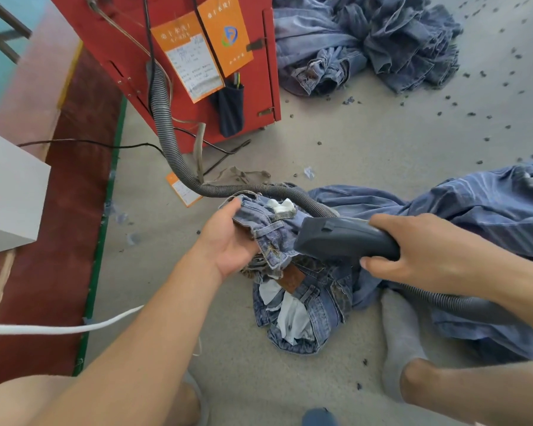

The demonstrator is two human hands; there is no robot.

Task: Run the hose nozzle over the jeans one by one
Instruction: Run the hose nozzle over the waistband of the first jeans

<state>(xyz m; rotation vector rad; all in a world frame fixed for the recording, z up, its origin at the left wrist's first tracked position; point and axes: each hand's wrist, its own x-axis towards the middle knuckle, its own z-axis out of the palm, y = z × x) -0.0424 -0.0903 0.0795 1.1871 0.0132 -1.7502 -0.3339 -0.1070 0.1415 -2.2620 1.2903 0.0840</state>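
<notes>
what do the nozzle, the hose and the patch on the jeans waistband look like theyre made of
Nozzle: matte dark grey moulded plastic, probably, with smooth seams. Hose: ribbed flexible plastic, going by its close corrugations. Patch: brown, leather-like, though it may be imitation. Jeans: faded blue denim with tan stitching.

The right hand (419, 253) grips the nozzle (345, 236), whose head lies on the jeans (305, 299) waistband. Just left of that grip, the left hand (228, 241) holds the waistband. More denim (490, 216) lies right of and beyond the grip. The hose (166, 136) runs left and away to the cabinet (191, 56); a jeans pile (366, 41) lies far beyond.
</notes>
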